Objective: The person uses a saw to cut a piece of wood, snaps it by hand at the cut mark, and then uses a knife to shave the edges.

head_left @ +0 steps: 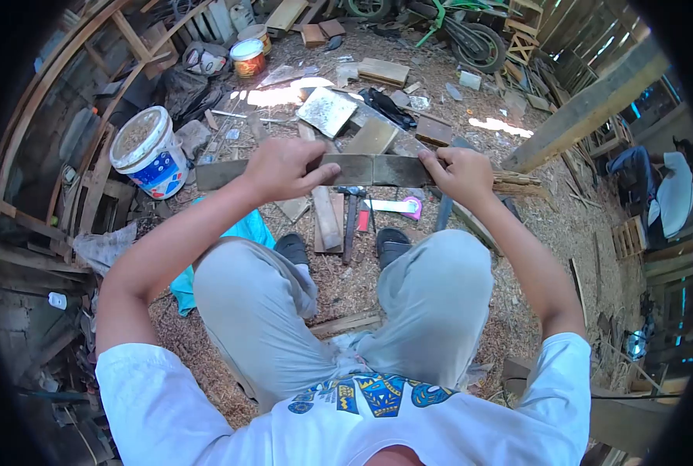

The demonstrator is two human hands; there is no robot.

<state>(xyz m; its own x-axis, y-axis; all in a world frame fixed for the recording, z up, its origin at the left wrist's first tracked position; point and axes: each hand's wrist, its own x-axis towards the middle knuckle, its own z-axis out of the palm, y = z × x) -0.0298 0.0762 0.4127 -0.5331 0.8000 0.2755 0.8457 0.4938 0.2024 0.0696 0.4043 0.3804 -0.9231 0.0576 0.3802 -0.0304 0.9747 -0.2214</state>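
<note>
Two dark flat wooden pieces meet end to end in front of me, above my knees. My left hand is closed on the left wooden piece, which reaches out past it to the left. On the right wooden piece, my right hand is closed near its right part, fingers over the top edge. A thin seam shows between the two pieces. Below them on the ground lie a hammer, a pink tape measure, a red block and a wood strip.
A white bucket stands at left, a smaller paint bucket farther back. Wood offcuts and a pale block lie ahead on shavings. A slanted post is at right, with a seated person beyond. A motorbike stands behind.
</note>
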